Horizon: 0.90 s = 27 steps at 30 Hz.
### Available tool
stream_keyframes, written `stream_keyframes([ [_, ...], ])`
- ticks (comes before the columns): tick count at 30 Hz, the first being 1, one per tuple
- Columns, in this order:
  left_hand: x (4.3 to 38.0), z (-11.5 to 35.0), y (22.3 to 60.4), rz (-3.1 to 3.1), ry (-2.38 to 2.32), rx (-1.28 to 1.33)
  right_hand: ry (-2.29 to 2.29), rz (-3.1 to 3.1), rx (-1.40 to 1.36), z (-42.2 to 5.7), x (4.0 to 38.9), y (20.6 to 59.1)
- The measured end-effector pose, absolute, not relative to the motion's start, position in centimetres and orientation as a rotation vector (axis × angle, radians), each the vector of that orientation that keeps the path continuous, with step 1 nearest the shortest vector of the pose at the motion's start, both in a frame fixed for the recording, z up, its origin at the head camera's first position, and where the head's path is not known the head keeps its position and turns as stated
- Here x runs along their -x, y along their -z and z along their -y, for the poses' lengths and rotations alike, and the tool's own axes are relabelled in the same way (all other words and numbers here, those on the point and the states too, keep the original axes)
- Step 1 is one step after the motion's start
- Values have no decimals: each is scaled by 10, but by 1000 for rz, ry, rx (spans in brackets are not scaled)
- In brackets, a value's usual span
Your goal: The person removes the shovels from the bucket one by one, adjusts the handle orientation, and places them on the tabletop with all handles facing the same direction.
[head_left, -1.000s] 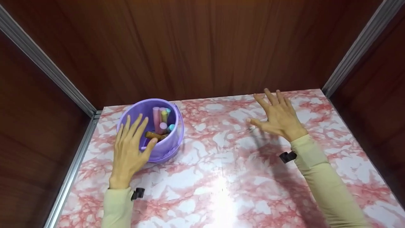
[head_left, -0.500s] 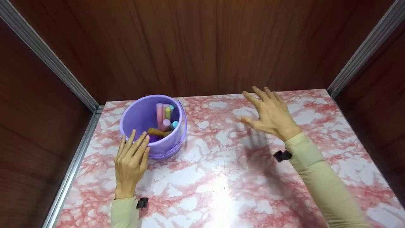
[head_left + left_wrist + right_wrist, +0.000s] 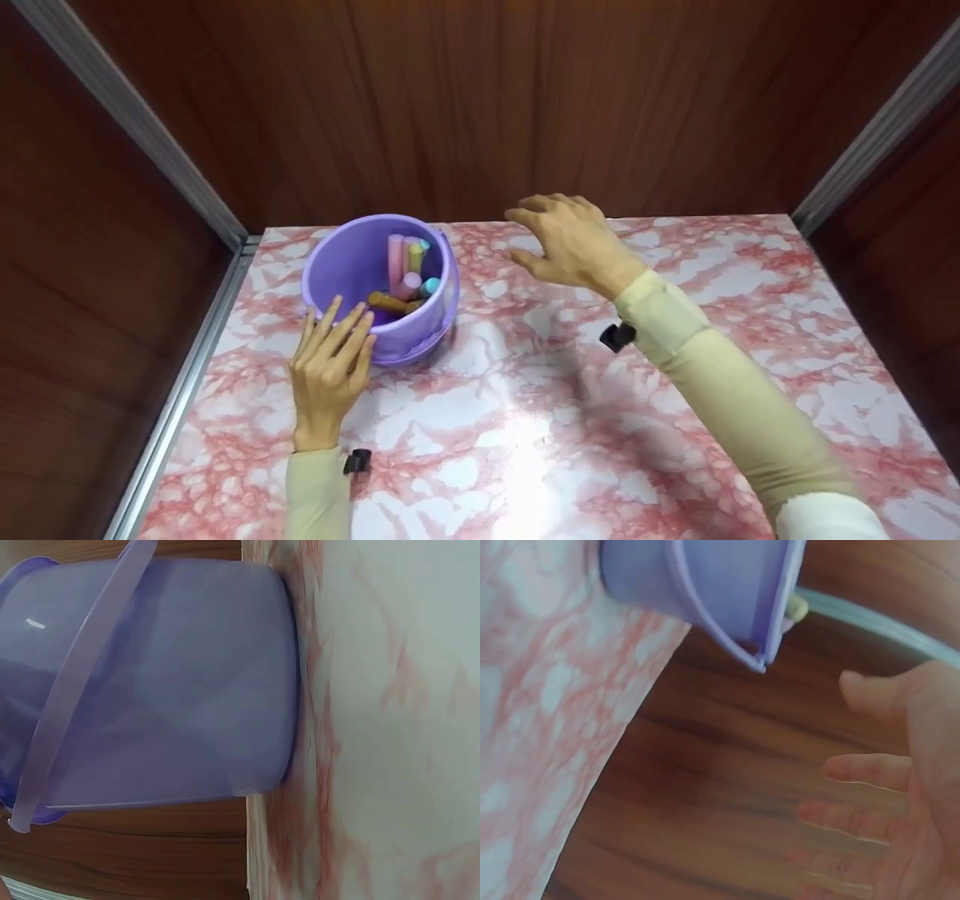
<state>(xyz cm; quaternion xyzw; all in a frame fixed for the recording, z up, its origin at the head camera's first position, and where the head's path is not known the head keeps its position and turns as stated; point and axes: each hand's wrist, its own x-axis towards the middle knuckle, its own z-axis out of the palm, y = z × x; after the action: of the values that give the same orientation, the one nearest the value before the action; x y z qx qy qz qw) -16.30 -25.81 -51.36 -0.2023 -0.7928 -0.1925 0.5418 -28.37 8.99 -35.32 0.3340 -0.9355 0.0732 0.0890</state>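
A purple bucket [image 3: 349, 259] stands at the back left of the table. Inside it are several thick round sticks: a pink stick [image 3: 396, 262], a yellow stick [image 3: 415, 259], a brown stick [image 3: 388, 303] and others with teal or lilac ends. My left hand [image 3: 328, 375] lies at the bucket's near rim, its fairly straight fingertips overlapping the rim. To the bucket's right my right hand [image 3: 574, 244] hovers over the table with spread fingers and holds nothing. In the right wrist view its bare palm and fingers [image 3: 866, 769] face the bucket.
The table [image 3: 465, 420] has a red and white marbled top. Dark wood panels [image 3: 480, 97] rise at the back and both sides, joined by metal corner rails [image 3: 142, 112]. The bucket's purple handle [image 3: 82, 652] hangs against its outside.
My right hand has moved left toward the bucket. The left hand has drawn back from over the bucket's mouth to its near rim. The whole head view has shifted slightly.
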Motion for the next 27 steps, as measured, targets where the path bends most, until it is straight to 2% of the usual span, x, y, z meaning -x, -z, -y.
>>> stream_keyframes([
  [16,167,255,517,1818,476,493,-113,2671,-1284,2,295,340],
  [27,167,255,515,1819,473,498,29,2699,-1421,62,302,349],
])
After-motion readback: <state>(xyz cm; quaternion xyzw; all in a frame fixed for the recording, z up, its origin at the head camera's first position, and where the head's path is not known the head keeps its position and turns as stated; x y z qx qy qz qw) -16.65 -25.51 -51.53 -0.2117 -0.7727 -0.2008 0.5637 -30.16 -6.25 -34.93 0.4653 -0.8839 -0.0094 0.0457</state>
